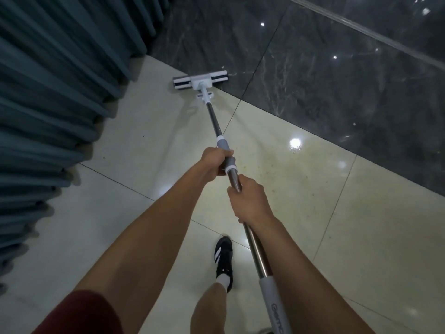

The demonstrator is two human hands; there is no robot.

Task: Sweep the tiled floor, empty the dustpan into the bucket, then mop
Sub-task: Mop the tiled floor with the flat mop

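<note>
I hold a mop with a long metal handle (215,121) that slants away from me. Its flat white and black mop head (200,81) rests on the floor where the cream tiles (301,189) meet the dark marble tiles (325,75). My left hand (215,163) is shut around the grey sleeve partway down the handle. My right hand (248,201) grips the bare metal just behind it, closer to me. The grey foam grip (273,307) at the handle's near end passes under my right forearm. No dustpan or bucket is in view.
Teal pleated curtains (55,92) hang along the whole left side and reach the floor. My foot in a black shoe with white stripes (224,259) stands on the cream tiles below my hands. Ceiling lights reflect off the glossy floor.
</note>
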